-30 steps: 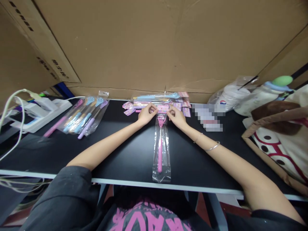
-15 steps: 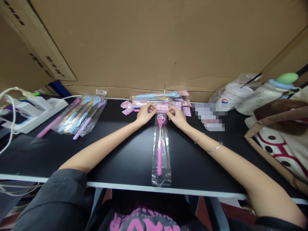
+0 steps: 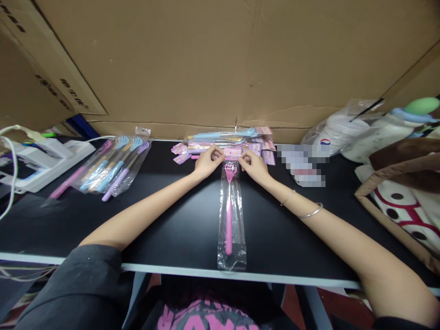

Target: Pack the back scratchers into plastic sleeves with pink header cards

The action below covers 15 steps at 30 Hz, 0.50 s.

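A pink back scratcher (image 3: 228, 220) lies in a clear plastic bag (image 3: 237, 256) on the black table, its claw end away from me and its handle towards the near edge. Across the top of the bag sits a pink printed card (image 3: 233, 154). My left hand (image 3: 210, 162) pinches the card's left end between thumb and fingers. At the right end, my right hand (image 3: 253, 164) pinches it the same way. Just behind both hands is a pile of bagged back scratchers (image 3: 220, 136) with printed cards, partly hidden by my fingers.
On the left lie more back scratchers (image 3: 120, 172) in clear bags, beside a white power strip (image 3: 51, 165) with cables. To the right are a blurred-out item (image 3: 302, 167), a bagged white cup (image 3: 335, 135), a bottle (image 3: 388, 133) and a brown-and-cream bag (image 3: 405, 197). Cardboard (image 3: 192, 59) walls the back.
Both hands keep their pinch on the card with almost no movement. The view has shifted slightly, and the bagged pink scratcher stays in place between my arms.
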Motion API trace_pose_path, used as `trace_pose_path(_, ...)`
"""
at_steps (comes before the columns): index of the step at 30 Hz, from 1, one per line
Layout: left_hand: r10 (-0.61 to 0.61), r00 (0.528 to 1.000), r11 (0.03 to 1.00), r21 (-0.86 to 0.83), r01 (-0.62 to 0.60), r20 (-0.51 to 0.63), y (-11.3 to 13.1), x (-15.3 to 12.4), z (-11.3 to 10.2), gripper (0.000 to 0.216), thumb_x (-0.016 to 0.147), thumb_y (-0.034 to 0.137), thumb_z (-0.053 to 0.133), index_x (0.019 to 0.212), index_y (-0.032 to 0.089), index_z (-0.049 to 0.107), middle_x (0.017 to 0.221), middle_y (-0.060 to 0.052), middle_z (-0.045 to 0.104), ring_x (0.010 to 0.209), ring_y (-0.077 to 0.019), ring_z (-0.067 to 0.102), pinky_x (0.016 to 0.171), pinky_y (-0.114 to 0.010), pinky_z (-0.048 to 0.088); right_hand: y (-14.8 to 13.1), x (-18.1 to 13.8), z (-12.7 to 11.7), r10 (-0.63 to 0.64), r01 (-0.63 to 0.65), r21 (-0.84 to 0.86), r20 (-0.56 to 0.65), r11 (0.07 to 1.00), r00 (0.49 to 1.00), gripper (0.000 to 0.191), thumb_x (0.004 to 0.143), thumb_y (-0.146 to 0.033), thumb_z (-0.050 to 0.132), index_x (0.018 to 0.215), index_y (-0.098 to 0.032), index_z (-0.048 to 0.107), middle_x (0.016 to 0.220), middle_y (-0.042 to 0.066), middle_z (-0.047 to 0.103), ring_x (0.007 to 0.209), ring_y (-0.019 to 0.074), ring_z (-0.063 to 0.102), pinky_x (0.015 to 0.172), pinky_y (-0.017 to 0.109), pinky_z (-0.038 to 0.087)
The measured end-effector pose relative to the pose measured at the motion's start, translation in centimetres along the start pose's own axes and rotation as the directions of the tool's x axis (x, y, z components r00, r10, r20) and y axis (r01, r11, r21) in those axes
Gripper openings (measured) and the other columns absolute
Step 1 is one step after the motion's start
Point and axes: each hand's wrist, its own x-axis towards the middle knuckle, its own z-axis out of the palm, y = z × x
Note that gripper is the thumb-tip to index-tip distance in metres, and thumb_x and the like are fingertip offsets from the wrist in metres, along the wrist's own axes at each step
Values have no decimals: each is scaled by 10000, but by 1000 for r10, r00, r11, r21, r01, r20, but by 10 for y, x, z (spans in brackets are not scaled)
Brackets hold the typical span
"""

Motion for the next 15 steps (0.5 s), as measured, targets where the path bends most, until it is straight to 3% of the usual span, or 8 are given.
trace_pose_path(15, 22, 1000, 999, 27, -22, 6, -2, 0, 0, 77, 828, 233, 625, 857, 182, 575, 794, 10, 651, 715, -113, 584, 692, -235, 431, 1, 0, -1, -5, 5, 8, 16, 1000, 1000, 153, 864, -319, 527, 755, -232, 466, 529, -49, 556, 533, 143, 535, 621, 265, 365)
